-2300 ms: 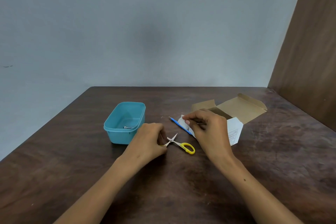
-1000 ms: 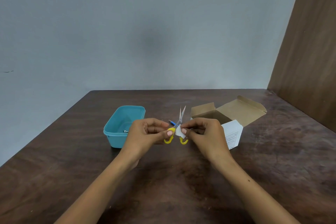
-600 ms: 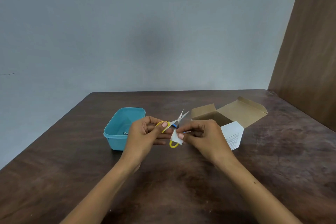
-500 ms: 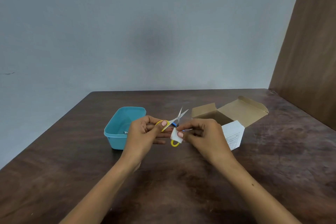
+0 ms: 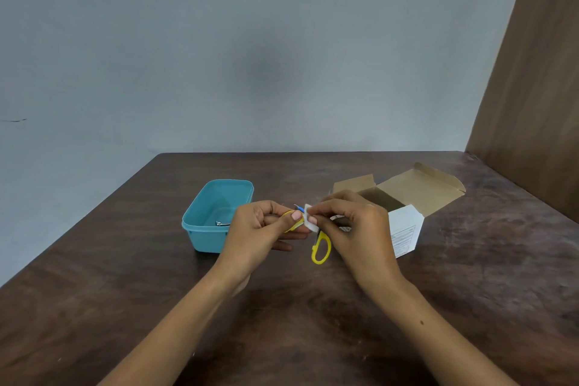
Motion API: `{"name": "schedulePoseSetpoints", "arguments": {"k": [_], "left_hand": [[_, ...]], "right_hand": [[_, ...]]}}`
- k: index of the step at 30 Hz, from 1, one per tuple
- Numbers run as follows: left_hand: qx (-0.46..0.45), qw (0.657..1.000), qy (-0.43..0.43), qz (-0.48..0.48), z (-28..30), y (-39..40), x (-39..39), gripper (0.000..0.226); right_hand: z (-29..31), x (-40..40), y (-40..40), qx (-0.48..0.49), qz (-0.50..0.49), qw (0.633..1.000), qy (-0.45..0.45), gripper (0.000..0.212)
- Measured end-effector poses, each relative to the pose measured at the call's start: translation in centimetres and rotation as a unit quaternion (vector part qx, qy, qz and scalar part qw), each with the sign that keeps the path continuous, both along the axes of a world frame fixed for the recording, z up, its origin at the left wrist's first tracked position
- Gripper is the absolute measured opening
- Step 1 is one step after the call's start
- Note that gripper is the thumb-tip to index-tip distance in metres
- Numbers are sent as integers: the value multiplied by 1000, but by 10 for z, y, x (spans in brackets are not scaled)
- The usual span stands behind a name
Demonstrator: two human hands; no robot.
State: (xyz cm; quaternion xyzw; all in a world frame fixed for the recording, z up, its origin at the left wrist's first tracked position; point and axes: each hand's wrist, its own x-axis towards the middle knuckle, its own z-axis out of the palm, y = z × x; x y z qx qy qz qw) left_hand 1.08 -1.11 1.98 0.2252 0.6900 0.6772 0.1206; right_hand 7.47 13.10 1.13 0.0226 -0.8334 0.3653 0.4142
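1. The left hand [image 5: 260, 229] is held just above the middle of the table [image 5: 470, 291], with its thumb and curled fingers clamped on one yellow loop of the scissors [image 5: 320, 249].
2. The other yellow loop hangs free below, between the two hands.
3. The right hand [image 5: 357, 229] pinches a small white pad [image 5: 310, 222] between thumb and forefinger, against the scissors near their pivot. The blades are hidden behind its fingers.
4. A teal tub [image 5: 206, 238] sits just left of the hands, toward the left edge, with a small metal item [image 5: 222, 223] inside.
5. An open cardboard box [image 5: 419, 191] lies behind the right hand, toward the far right corner.
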Motion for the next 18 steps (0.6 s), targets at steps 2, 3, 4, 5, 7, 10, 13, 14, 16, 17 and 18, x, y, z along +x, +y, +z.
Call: {"name": "schedulePoseSetpoints", "arguments": {"k": [2, 3, 4, 5, 7, 10, 13, 14, 16, 17, 18], "left_hand": [[-4, 1000, 5, -1, 0, 1, 1, 12], [-7, 1000, 6, -1, 0, 1, 2, 11], [-10, 1000, 7, -1, 0, 2, 2, 11], [-12, 1000, 10, -1, 0, 2, 2, 11], [-17, 1000, 25, 1, -1, 1, 2, 11], [-25, 999, 47, 6, -3, 1, 2, 11], [-34, 997, 63, 8, -4, 2, 1, 12], [-37, 997, 68, 8, -4, 2, 1, 11], [-44, 996, 81, 8, -4, 2, 1, 10], [-48, 995, 90, 9, -4, 2, 0, 9], [-52, 994, 100, 10, -4, 2, 0, 9]], "right_hand": [[-2, -1, 0, 36, -26, 999, -3, 8], [-3, -2, 1, 57, -43, 997, -6, 9], [-4, -3, 1, 78, -58, 995, -7, 9], [-4, -4, 2, 94, -70, 993, -8, 10], [-5, -4, 2, 106, -82, 991, -10, 9], [-7, -3, 1, 109, -74, 991, -28, 9], [-6, -4, -1, 108, -59, 991, -49, 8], [-6, -4, 0, 107, -62, 991, -49, 7], [-4, -4, 4, 101, -70, 991, -47, 6], [-3, -4, 5, 96, -71, 992, -49, 6], [-3, -4, 5, 93, -68, 992, -50, 7]]}}
